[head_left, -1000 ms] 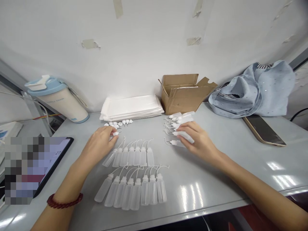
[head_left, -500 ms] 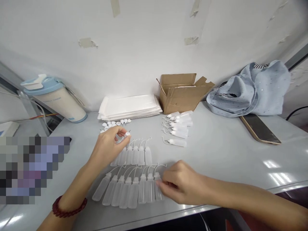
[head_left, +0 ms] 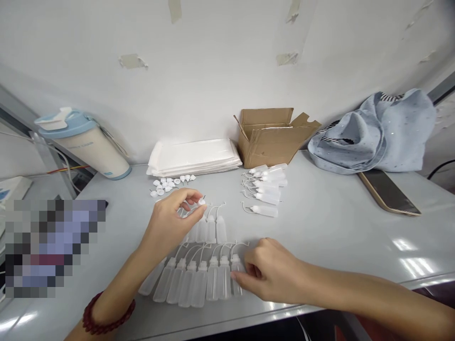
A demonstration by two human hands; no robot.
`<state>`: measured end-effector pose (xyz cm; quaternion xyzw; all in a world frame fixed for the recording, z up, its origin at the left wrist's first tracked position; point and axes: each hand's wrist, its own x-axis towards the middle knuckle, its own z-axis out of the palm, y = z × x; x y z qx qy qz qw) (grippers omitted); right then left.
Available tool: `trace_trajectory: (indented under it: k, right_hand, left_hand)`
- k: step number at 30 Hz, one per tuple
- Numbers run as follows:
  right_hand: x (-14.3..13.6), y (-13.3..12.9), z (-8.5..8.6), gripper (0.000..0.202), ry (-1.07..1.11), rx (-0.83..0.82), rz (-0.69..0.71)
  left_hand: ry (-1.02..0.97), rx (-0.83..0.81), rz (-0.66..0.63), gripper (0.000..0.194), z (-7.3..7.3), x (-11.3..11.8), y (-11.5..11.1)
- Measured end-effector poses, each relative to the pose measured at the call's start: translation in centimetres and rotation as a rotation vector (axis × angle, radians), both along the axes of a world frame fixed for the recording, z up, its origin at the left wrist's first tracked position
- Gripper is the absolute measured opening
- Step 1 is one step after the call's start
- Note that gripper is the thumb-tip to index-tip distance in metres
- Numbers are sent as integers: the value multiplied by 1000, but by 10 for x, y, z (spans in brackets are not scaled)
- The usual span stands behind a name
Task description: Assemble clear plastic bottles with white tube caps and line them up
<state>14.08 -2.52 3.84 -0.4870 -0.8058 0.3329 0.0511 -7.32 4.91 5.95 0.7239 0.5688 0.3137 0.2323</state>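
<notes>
My left hand [head_left: 181, 210] pinches a small white needle-tip cap [head_left: 201, 202] between thumb and fingertips; a thin dark needle sticks up from it. It hovers over the back row of clear plastic squeeze bottles [head_left: 221, 229], covering part of it. My right hand [head_left: 268, 272] has its fingers curled at the right end of the front row. Its thumb lies across the last squeeze bottle [head_left: 236, 261], which rests flat on the table. More front-row bottles [head_left: 181, 282] lie side by side, each with a thin strap at its neck.
Loose needle-tip caps [head_left: 167, 183] lie before a stack of white sheets [head_left: 194, 158]. Several needle-tipped bottles [head_left: 265, 198] lie in front of an open cardboard box [head_left: 272, 147]. A tumbler [head_left: 88, 147] stands left; a blue cloth bag [head_left: 369, 135] and phone [head_left: 389, 194] are right.
My left hand has moved right with the needle-tip cap, uncovering more of the loose caps. My right hand stays by the end bottle, its fingers shifted slightly right.
</notes>
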Motion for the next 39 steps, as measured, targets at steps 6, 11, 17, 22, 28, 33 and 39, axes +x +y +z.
trace_trajectory:
  k: [6,11,17,22,28,33,39]
  right_hand:
    - [2,1,6,38,-52,1,-32]
    - [5,3,2,36,-93,64,-82]
    - [11,10,1,33,121,236,-202]
    - [17,11,3,23,473,401,-157]
    - [17,11,7,23,565,66,-140]
    - [17,13,10,23,613,-124,-135]
    - [19,15,11,29,571,-156,-151]
  left_hand:
    - [-68,-29,-37,22,-2,1,1]
    - [-132,-104,-91,18,-3,2,0]
    - [-387,-415,-155,19,1,11,-3]
    - [-488,-614,-242,18,1,18,-10]
    - [-621,-698,-362,14,-4,26,-21]
    - [-621,-684,-370,16,-3,27,-24]
    - [-461,-561,-392,14,5,25,-28]
